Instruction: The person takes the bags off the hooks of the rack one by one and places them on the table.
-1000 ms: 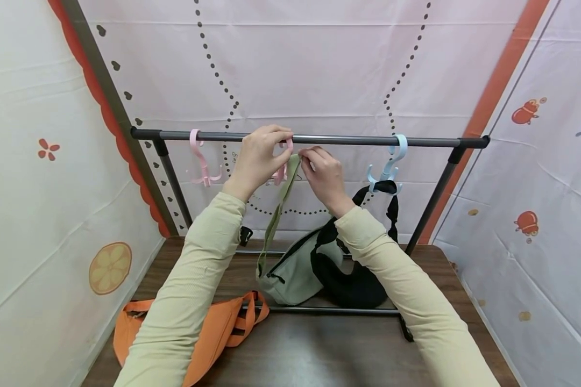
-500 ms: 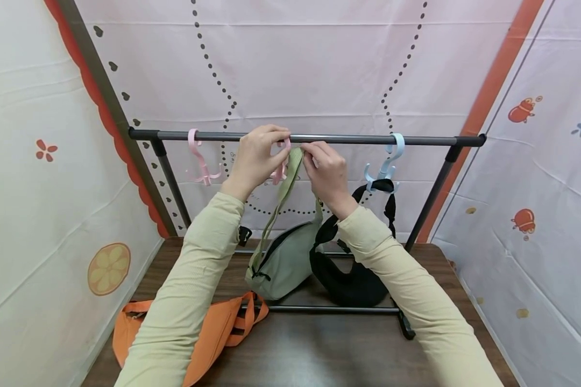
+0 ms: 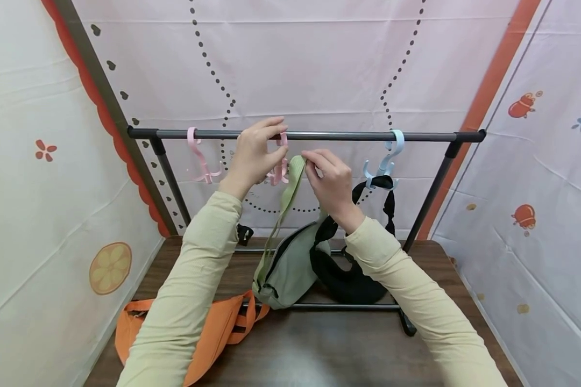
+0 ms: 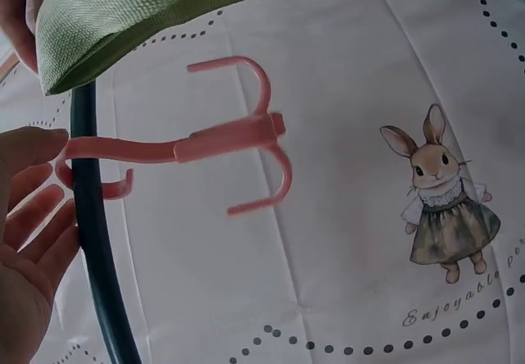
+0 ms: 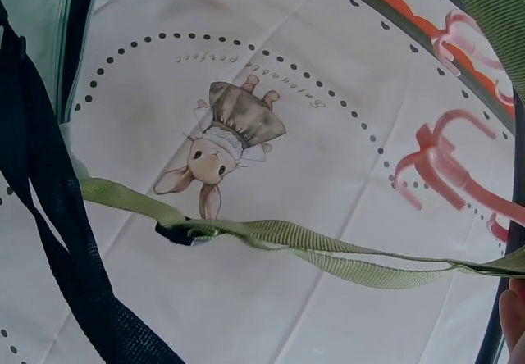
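My right hand [image 3: 333, 183] pinches the top of a light green strap [image 3: 290, 188] between thumb and fingertips, just below the rail. The strap runs down to a grey-green waist bag [image 3: 295, 266] hanging tilted near the lower bar. My left hand [image 3: 259, 153] holds the upper curve of a pink hook [image 4: 225, 134] at the rail [image 4: 102, 274], thumb on one side and fingers on the other. The hook's prongs carry nothing in the left wrist view. In the right wrist view the strap [image 5: 361, 253] stretches past the pink hook [image 5: 443, 167], apart from its prongs.
A second pink hook [image 3: 202, 156] hangs on the rail at left. At right, a blue hook [image 3: 386, 158] bears a black waist bag [image 3: 346, 279] by its strap. An orange waist bag [image 3: 218, 333] lies on the wooden table [image 3: 319, 349], partly under the left sleeve.
The right hand rose slightly with the strap, then came down and a little right. The green bag swung left and now hangs slightly lower. The left hand stays at the pink hook.
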Available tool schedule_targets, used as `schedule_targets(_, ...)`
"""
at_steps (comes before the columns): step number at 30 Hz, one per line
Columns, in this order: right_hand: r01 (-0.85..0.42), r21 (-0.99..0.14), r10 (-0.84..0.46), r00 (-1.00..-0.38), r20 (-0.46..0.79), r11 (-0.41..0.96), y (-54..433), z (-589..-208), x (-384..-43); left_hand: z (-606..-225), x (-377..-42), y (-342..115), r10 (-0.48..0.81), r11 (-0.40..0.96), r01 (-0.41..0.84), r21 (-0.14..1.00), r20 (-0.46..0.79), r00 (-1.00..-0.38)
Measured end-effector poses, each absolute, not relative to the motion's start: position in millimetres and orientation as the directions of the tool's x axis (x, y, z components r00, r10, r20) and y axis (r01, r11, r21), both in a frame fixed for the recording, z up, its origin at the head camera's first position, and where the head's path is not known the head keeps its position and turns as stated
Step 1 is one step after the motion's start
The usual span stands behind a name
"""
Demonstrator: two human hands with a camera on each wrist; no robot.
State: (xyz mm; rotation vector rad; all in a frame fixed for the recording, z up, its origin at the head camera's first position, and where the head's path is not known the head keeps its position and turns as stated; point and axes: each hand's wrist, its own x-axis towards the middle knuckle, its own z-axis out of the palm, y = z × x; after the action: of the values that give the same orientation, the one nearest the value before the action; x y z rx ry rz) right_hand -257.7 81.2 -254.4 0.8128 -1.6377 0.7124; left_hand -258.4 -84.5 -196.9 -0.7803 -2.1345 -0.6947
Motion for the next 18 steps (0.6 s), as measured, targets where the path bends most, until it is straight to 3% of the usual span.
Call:
schedule_targets(11, -0.807, -0.025, -0.159, -0.146, 0.976, 0.59, 86.7, -266.1, -251.1, -226.6, -226.4, -98.7, 0.299, 0.58, 0.801, 0.151, 0.875, -0.381)
schedule_targets(15, -0.809, -0.035, -0.141, -0.145, 0.979, 0.586, 89.1, -267.7, -249.6, -258.1, -208.0, -107.3, 0.303, 0.553, 0.817, 0.16, 0.876, -0.376)
schedule_targets(18, -0.813, -0.041, -0.123, -0.136, 0.983, 0.58, 90.8, -268.6, -248.3, -288.3, -195.5, -114.8, 0.299, 0.538, 0.817, 0.206, 0.86, -0.413)
